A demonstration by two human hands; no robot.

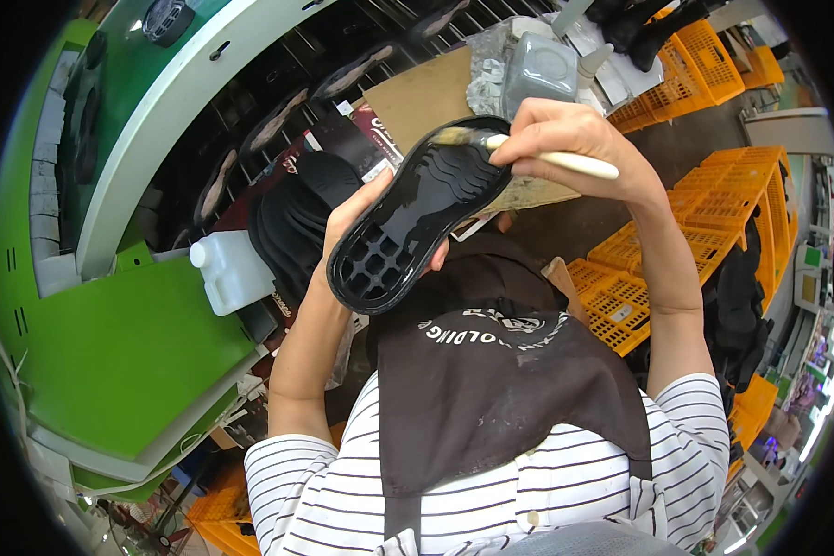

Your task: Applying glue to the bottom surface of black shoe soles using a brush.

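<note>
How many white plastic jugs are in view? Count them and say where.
1. A white plastic jug stands on the green bench, left of the left hand holding the black shoe sole. Others may be hidden.

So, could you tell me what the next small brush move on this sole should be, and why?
Probably draw the brush in the right hand back toward the heel grid: its bristles sit at the toe end of the black sole, which the left hand holds.

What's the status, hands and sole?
Left hand holds black shoe sole from beneath, inner side up. Right hand grips brush, bristles on the sole's toe end. Nothing between brush and sole.
</note>
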